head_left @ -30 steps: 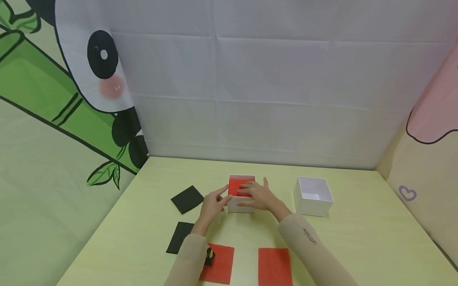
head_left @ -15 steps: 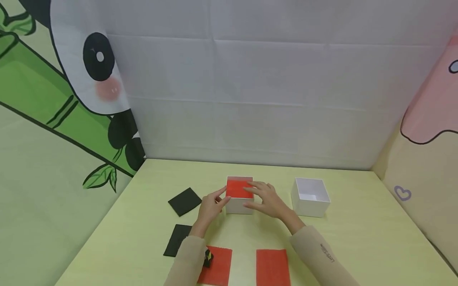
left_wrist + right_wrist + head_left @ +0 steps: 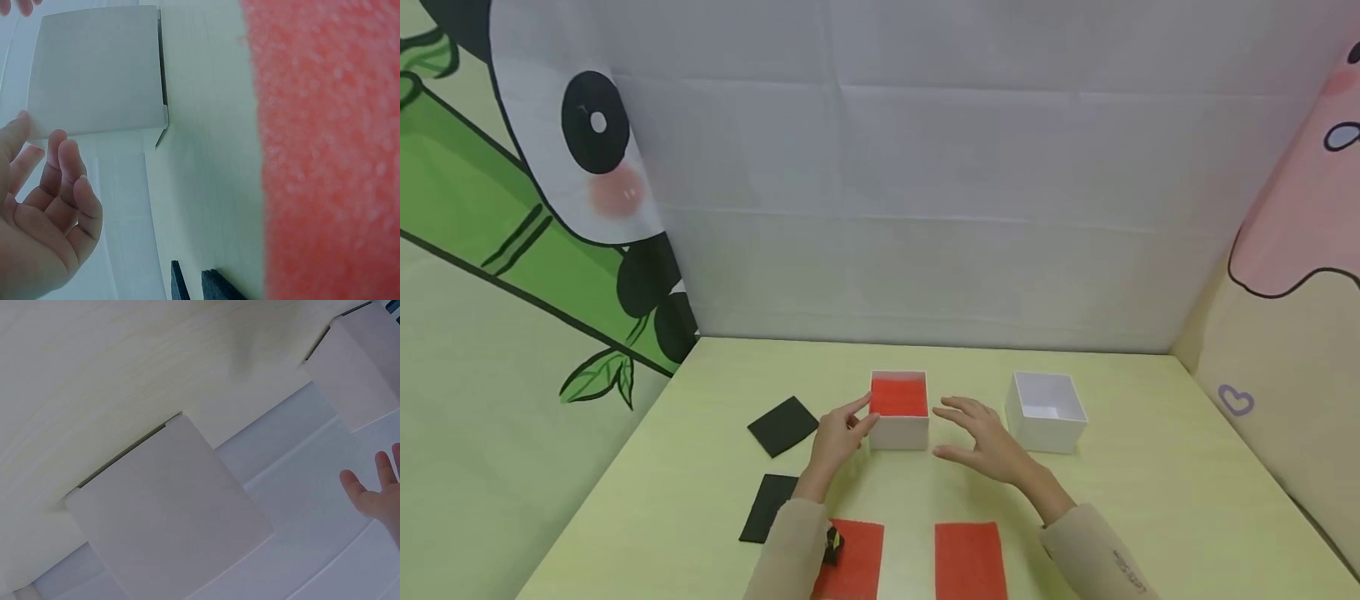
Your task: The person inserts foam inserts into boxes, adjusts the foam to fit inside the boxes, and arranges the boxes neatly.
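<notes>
A white box [image 3: 898,433] stands mid-table with a red foam sheet [image 3: 898,397] inside it, near the top. My left hand [image 3: 837,437] holds this box's front left corner between thumb and index finger, its other fingers loosely bent. In the left wrist view, the thumb lies against the edge of the box [image 3: 97,69]. My right hand [image 3: 988,442] hovers right of the box, apart from it, fingers spread and nothing held. A second white box [image 3: 1047,417] stands to the right, with no contents visible. The right wrist view shows the right hand [image 3: 381,497] only partly.
Two red foam sheets lie near the front, a left one [image 3: 861,558] partly behind the left sleeve and a right one [image 3: 970,560]. Two black sheets lie at left, one farther back [image 3: 782,427] and one nearer [image 3: 767,508]. A printed cloth [image 3: 925,208] hangs behind the table.
My right hand has come out of the middle box and drawn away to the right, leaving the red sheet in view. My left hand stays at the box corner.
</notes>
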The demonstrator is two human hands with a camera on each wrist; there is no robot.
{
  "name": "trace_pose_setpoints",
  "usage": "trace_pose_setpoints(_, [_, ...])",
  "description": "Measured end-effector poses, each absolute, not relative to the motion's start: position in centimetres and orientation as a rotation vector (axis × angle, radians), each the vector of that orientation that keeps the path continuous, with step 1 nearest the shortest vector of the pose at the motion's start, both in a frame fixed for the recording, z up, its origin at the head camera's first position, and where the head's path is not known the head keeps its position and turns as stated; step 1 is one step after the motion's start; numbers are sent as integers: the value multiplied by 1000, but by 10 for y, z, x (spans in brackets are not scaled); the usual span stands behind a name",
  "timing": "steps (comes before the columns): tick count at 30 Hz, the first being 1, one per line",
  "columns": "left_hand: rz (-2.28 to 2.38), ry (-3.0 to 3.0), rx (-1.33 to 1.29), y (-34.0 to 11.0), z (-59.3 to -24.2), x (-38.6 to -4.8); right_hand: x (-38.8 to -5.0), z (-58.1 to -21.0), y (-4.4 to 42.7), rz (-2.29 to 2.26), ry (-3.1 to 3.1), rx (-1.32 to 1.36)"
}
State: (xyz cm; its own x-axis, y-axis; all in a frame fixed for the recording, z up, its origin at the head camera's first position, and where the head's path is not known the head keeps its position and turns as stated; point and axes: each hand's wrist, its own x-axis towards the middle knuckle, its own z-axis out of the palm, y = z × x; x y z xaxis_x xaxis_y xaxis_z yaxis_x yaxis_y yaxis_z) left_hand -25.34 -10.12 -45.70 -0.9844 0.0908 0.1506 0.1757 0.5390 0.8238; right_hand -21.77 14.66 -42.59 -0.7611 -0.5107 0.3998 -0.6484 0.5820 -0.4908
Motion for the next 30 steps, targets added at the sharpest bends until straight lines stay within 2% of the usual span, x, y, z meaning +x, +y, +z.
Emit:
trace_pose_setpoints(17, [-1468, -2705, -201, -108, -460, -249, -175, -442, 157, 1044, -2691, 884])
trace_pose_setpoints(30, [-1476, -2698, -208, -109, -460, -247, -151, -456, 169, 960, -2821, 831])
